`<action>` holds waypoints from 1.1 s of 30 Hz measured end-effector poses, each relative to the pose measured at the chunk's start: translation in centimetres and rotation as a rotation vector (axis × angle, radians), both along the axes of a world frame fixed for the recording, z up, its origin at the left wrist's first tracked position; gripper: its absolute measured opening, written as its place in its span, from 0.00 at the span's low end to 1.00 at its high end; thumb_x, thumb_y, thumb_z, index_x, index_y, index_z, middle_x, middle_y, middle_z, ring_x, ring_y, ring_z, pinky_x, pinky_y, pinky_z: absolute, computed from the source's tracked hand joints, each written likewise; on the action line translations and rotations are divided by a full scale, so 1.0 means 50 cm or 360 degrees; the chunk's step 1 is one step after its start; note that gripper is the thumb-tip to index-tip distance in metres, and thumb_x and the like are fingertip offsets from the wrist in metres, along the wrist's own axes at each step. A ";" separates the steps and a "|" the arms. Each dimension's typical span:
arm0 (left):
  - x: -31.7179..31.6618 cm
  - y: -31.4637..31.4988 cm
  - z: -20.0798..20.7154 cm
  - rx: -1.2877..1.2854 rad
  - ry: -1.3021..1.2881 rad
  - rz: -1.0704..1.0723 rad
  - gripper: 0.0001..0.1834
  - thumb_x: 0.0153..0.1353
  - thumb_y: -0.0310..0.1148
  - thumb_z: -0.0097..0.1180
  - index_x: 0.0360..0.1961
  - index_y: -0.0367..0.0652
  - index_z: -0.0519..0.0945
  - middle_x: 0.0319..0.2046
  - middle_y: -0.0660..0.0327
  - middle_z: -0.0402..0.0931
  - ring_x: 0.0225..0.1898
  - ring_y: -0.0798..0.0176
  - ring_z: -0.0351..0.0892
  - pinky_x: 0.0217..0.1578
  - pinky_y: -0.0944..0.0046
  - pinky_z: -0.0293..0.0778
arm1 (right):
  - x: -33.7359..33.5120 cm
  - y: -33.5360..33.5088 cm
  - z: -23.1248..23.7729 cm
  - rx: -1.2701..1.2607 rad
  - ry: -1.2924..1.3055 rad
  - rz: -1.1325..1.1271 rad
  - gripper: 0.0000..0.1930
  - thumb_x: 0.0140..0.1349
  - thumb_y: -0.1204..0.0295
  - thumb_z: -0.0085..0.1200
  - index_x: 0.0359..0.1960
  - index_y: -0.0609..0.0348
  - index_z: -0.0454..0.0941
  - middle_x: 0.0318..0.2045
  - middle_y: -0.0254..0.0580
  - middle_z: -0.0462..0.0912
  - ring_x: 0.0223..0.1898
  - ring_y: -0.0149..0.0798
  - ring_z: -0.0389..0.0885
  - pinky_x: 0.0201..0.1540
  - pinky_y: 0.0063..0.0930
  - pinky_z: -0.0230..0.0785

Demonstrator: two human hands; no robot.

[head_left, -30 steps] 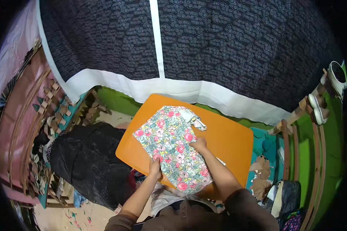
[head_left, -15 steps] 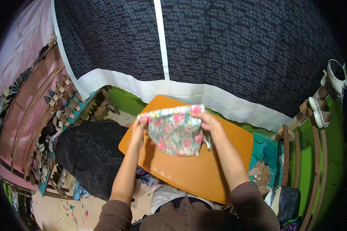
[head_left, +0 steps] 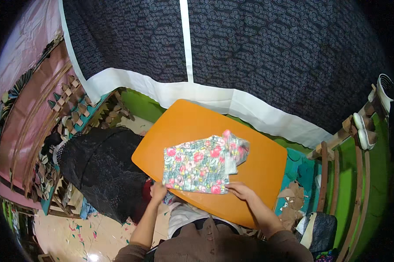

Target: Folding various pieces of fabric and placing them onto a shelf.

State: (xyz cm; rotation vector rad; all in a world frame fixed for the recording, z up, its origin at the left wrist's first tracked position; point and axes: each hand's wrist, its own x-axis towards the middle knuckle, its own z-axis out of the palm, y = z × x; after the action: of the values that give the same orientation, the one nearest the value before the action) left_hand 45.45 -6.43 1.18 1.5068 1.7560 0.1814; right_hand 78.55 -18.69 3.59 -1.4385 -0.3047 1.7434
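A floral cloth (head_left: pixel 199 163) with pink flowers on a pale ground lies folded on the orange table (head_left: pixel 258 161). Its far right corner is bunched up. My left hand (head_left: pixel 158 191) rests at the cloth's near left corner by the table's edge. My right hand (head_left: pixel 240 191) lies flat on the table at the cloth's near right corner, fingers touching the hem. I cannot tell whether either hand pinches the fabric.
A dark patterned curtain (head_left: pixel 232 48) with a white band hangs behind the table. A black lacy fabric heap (head_left: pixel 103 170) sits left of the table. Wooden racks (head_left: pixel 336 174) and white shoes (head_left: pixel 365 129) stand at the right. Paper scraps litter the floor (head_left: pixel 87 236).
The cloth was spread on the table, then lifted in both hands. Now it lies folded on the table, and my hands have come down to its near corners.
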 end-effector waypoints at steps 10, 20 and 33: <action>0.199 -0.090 0.099 0.1124 -0.0107 -0.1596 0.38 0.43 0.42 0.58 0.55 0.37 0.62 0.57 0.48 0.56 0.58 0.48 0.56 0.57 0.45 0.49 | 0.048 0.077 -0.021 0.0590 -0.1765 -0.0538 0.13 0.55 0.71 0.46 0.41 0.62 0.71 0.36 0.49 0.75 0.39 0.45 0.74 0.41 0.34 0.66; 0.249 -0.135 0.010 0.1033 -0.0195 -0.2071 0.31 0.53 0.44 0.47 0.55 0.37 0.64 0.58 0.48 0.58 0.61 0.49 0.54 0.59 0.41 0.44 | -0.053 0.142 -0.050 0.0653 -0.2231 0.0771 0.30 0.57 0.59 0.45 0.59 0.60 0.56 0.57 0.61 0.56 0.61 0.57 0.49 0.61 0.49 0.41; 0.393 0.218 0.023 0.1058 0.0096 -0.1416 0.36 0.44 0.50 0.59 0.50 0.37 0.65 0.44 0.45 0.70 0.49 0.48 0.67 0.52 0.47 0.54 | -0.069 0.111 -0.049 0.0570 -0.2453 0.0565 0.34 0.55 0.62 0.48 0.62 0.59 0.49 0.60 0.65 0.45 0.62 0.62 0.42 0.61 0.53 0.37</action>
State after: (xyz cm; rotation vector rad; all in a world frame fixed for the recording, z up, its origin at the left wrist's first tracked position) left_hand 65.07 4.46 2.35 2.6452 0.9323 0.2691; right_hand 75.09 -13.17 1.14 -2.2184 -1.6153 0.3678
